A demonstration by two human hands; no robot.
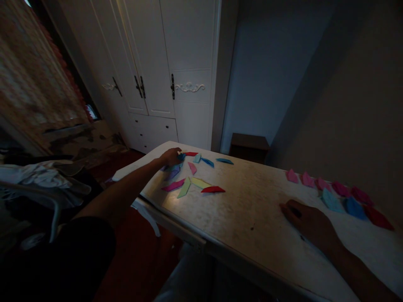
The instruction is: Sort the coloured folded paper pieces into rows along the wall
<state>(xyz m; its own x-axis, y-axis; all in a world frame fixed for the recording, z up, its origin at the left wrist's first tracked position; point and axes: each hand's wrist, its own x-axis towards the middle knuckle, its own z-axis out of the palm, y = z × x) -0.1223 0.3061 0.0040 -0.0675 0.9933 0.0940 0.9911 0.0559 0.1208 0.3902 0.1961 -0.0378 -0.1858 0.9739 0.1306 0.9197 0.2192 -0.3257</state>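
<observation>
My left hand (172, 157) reaches to the far left of the table, its fingers closed at a blue folded paper piece (181, 156) among a cluster of others. A lilac piece (172, 173) lies partly below that hand. Nearby are a red piece (190, 154), a pink piece (192, 168), a magenta piece (174, 185), a green piece (184, 187) and a second red piece (213, 189), flat and slanted in shape. My right hand (310, 222) rests on the tabletop at the right, fingers loosely curled, with nothing visible in them.
The long pale table (245, 205) runs across the view. Along its right back edge stand folded pink paper shapes (307, 179), with a light blue one (331, 200), a blue one (354, 207) and a red one (378, 217) before them. Behind are a white wardrobe (192, 50) and a brown cabinet (249, 141).
</observation>
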